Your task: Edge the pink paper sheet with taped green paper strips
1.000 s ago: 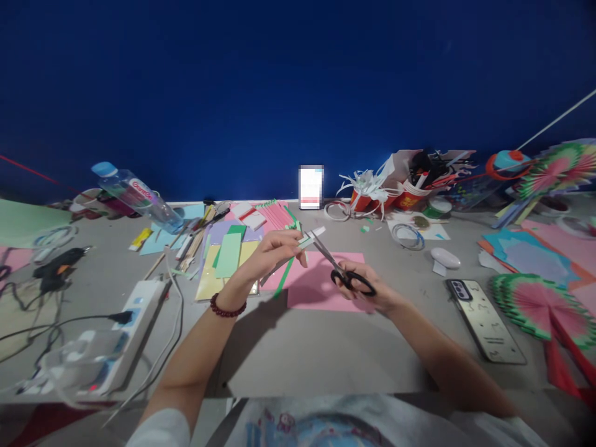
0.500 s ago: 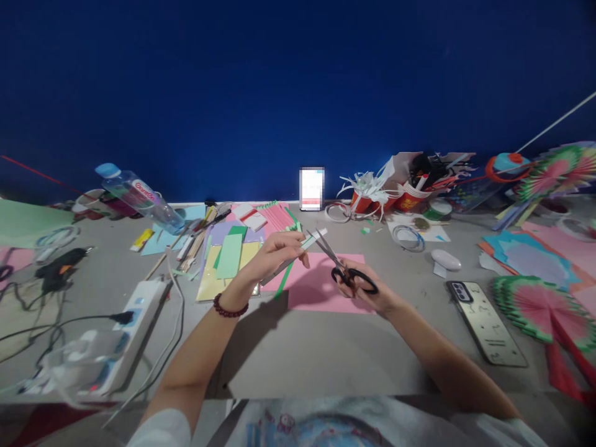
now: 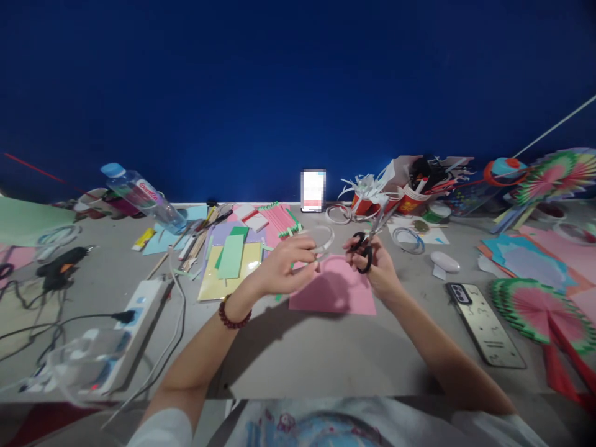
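Scissors [image 3: 364,247], black-handled: gripped in your right hand [image 3: 379,273], blades tilted up and away from you. White strip [image 3: 329,235], curled: pinched in your closed left hand [image 3: 286,268], just beside the scissors. Pink sheet [image 3: 333,297] lies flat beneath both hands; phone [image 3: 484,323] lies well to the right.

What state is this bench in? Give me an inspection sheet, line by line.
Surface: grey table, pink sheet below the hands.
Job's things: pale strip, curved; scissors, blades pointing up and away.
Clutter: water bottle, glue gun, phone, paper fans, cut coloured papers.
Grips: left hand pinches the strip; right hand holds the scissors.
Cables: power strip, black plug in.
Surroundings: blue wall.
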`<state>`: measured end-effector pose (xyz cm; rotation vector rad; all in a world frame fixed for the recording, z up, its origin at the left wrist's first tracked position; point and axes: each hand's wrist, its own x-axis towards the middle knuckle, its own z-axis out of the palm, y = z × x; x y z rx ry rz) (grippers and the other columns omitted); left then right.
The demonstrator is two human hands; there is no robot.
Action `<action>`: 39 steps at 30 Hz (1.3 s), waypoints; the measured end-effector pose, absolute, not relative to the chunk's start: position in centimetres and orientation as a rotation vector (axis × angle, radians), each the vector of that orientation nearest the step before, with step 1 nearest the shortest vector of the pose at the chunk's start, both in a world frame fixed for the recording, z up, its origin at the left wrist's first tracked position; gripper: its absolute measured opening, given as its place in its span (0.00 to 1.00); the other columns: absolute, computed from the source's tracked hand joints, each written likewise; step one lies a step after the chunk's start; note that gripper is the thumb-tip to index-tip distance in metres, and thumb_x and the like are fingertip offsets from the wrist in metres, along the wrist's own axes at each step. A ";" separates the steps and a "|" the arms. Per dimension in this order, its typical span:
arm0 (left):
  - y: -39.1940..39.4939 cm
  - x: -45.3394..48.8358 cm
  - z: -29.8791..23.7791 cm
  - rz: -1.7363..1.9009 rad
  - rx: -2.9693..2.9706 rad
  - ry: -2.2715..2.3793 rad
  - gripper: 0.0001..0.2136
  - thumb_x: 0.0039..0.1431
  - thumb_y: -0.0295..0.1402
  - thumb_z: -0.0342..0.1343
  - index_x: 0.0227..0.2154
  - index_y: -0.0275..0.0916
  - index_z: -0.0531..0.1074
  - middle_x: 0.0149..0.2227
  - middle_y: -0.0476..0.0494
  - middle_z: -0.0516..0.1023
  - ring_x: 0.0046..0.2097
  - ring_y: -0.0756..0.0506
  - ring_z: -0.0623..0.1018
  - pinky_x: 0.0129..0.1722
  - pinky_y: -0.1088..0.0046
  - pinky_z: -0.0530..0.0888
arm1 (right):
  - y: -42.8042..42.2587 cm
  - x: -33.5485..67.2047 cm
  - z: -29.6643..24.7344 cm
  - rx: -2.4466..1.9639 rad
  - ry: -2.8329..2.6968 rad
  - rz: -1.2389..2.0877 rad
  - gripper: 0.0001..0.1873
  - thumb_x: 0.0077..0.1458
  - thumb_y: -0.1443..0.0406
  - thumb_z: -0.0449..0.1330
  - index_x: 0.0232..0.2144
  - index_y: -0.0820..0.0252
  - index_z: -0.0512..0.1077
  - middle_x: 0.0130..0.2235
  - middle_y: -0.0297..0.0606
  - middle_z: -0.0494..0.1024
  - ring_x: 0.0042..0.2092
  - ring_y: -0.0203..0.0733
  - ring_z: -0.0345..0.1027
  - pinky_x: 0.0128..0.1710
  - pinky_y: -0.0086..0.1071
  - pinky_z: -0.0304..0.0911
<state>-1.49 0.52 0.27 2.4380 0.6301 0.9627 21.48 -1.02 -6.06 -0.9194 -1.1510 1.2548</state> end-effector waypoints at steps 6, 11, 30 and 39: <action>-1.1 0.0 -0.1 1.031 3.241 0.584 0.09 0.56 0.24 0.49 0.23 0.35 0.70 0.28 0.42 0.71 0.32 0.46 0.66 0.31 0.66 0.61 | -0.1 20.8 -3.6 -0.905 -1.196 1.279 0.22 0.43 0.59 0.70 0.37 0.53 0.62 0.40 0.33 0.74 0.29 0.33 0.67 0.25 0.29 0.65; -1.8 0.3 0.3 1.065 3.352 0.521 0.10 0.59 0.25 0.49 0.22 0.35 0.69 0.26 0.44 0.68 0.31 0.46 0.65 0.31 0.66 0.59 | -0.2 20.6 -2.5 -0.853 -1.282 1.351 0.30 0.35 0.59 0.74 0.39 0.51 0.64 0.40 0.33 0.75 0.32 0.35 0.68 0.27 0.29 0.66; -2.0 0.3 0.4 1.101 3.388 0.567 0.09 0.58 0.25 0.50 0.23 0.35 0.70 0.26 0.43 0.71 0.31 0.46 0.66 0.30 0.67 0.62 | 0.2 18.6 -2.1 -0.593 -1.226 1.500 0.27 0.38 0.56 0.73 0.33 0.54 0.60 0.24 0.26 0.69 0.18 0.29 0.56 0.12 0.24 0.51; -1.0 -0.8 0.8 1.160 3.075 0.721 0.05 0.55 0.26 0.52 0.28 0.37 0.73 0.55 0.34 0.71 0.53 0.37 0.69 0.46 0.58 0.70 | 3.3 21.3 -0.2 -1.008 -1.255 1.192 0.22 0.38 0.57 0.70 0.32 0.53 0.63 0.25 0.26 0.64 0.21 0.30 0.55 0.18 0.27 0.54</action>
